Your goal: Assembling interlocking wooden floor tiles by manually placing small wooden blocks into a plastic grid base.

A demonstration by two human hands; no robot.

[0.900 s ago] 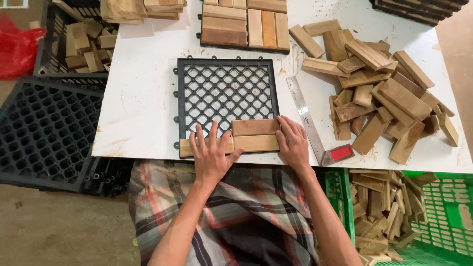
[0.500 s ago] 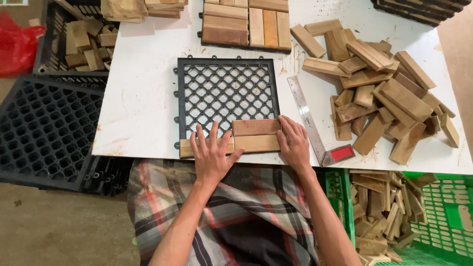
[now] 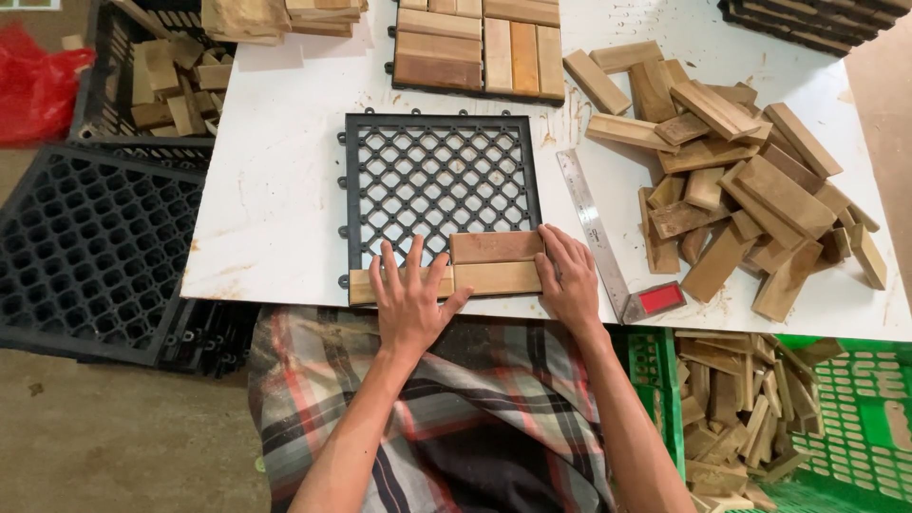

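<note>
Cloth in a faded plaid pattern fills the bottom centre of the frame, with both forearms reaching up from it to the white table. The left hand lies flat, fingers spread and released, pressing on the wooden slats at the near edge of the black plastic grid tile. The right hand rests against the right end of those slats, fingers curled loosely over them, pushing rather than gripping. The slats sit in two short rows across the tile's lower edge. Just right of the tile a metal ruler runs diagonally, ending at a red block. Farther right lies a loose pile of wood pieces. At the top centre sits a finished wooden tile. Black crates stand at the left, a green crate of offcuts at the lower right.
</note>
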